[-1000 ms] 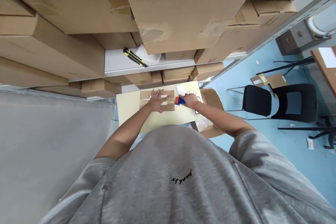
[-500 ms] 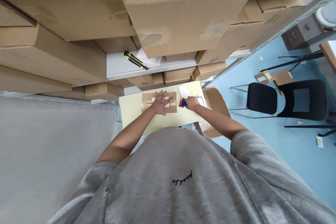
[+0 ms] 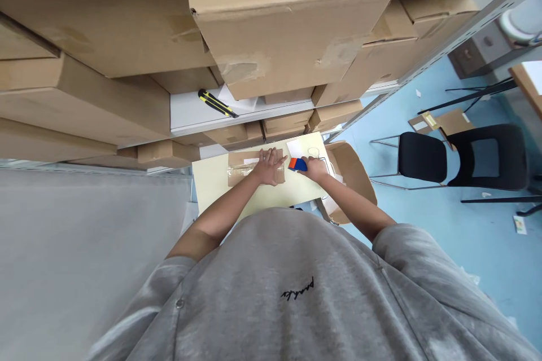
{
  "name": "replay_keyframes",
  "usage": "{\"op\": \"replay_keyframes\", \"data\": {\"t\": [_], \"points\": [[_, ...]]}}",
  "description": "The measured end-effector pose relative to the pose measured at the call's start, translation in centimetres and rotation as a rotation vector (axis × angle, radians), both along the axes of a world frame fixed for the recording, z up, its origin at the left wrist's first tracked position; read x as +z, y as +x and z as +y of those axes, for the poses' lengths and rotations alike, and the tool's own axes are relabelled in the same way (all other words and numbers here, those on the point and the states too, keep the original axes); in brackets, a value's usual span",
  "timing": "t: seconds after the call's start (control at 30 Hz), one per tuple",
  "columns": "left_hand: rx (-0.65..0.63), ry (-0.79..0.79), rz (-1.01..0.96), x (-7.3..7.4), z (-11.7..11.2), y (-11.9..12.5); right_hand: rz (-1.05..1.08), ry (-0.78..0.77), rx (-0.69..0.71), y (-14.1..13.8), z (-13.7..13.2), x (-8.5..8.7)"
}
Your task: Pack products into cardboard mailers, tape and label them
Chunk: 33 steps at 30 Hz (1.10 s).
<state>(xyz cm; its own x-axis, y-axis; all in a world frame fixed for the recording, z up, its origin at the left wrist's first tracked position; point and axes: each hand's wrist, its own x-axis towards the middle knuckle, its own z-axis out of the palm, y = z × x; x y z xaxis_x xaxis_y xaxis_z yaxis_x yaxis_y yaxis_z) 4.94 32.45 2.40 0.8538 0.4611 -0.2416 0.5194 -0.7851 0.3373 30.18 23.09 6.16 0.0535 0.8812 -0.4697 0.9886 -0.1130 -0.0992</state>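
Note:
A flat brown cardboard parcel (image 3: 241, 174) with clear shiny tape across it lies on the pale yellow board (image 3: 212, 186). My left hand (image 3: 267, 168) rests palm down on the parcel's right part, its fingers spread. Just right of the parcel, my right hand (image 3: 315, 169) is closed around a blue and orange tape dispenser (image 3: 298, 164), whose orange end points left towards the parcel. Part of the dispenser is hidden in the hand. White paper (image 3: 295, 148) lies behind it on the board.
Above the board, a white shelf (image 3: 182, 113) holds a yellow and black utility knife (image 3: 217, 104) and large cardboard boxes (image 3: 288, 39), one jutting forward. An open carton (image 3: 349, 166) stands right of the board. Farther right is a black chair (image 3: 423, 163).
My left hand has shifted slightly right on the parcel, its fingers now closer together. The dispenser shows more of its blue body beside my right hand. The view has tilted a little.

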Motion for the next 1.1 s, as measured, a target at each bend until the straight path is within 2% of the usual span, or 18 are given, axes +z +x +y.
{"op": "replay_keyframes", "data": {"t": [0.1, 0.27, 0.37, 0.47, 0.53, 0.57, 0.7, 0.77, 0.87, 1.1], "points": [[0.016, 0.007, -0.017, 0.4, 0.2, -0.4, 0.093, 0.111, -0.036, 1.5, -0.9, 0.4], [0.09, 0.028, -0.132, 1.1, 0.7, -2.9, 0.293, 0.292, -0.089, 3.4, -1.9, 0.8], [0.098, 0.001, -0.141, 0.9, 0.6, -3.6, 0.487, 0.386, -0.155, 3.4, -1.7, 0.9], [0.109, -0.088, -0.107, 0.4, 0.1, -3.0, 0.707, 0.436, -0.198, 2.7, -1.1, 1.1], [0.198, -0.182, -0.167, 0.3, -0.1, -2.3, 0.791, 0.472, -0.205, 2.1, -0.6, 1.2], [0.285, -0.244, -0.241, 0.5, -0.1, -2.0, 0.813, 0.489, -0.203, 1.8, -0.4, 1.3], [0.784, -0.629, -0.641, 2.2, -0.2, -1.6, 0.827, 0.509, -0.12, 0.7, 0.6, 1.7], [0.932, -0.803, -0.732, 3.3, -0.5, -1.9, 0.815, 0.5, -0.047, 0.1, 1.1, 1.9], [0.963, -0.859, -0.764, 4.7, -1.3, -2.4, 0.801, 0.493, 0.044, -1.1, 1.7, 2.2], [0.949, -0.767, -0.772, 6.4, -2.4, -3.7, 0.733, 0.497, 0.139, -3.0, 2.4, 3.1]]}}
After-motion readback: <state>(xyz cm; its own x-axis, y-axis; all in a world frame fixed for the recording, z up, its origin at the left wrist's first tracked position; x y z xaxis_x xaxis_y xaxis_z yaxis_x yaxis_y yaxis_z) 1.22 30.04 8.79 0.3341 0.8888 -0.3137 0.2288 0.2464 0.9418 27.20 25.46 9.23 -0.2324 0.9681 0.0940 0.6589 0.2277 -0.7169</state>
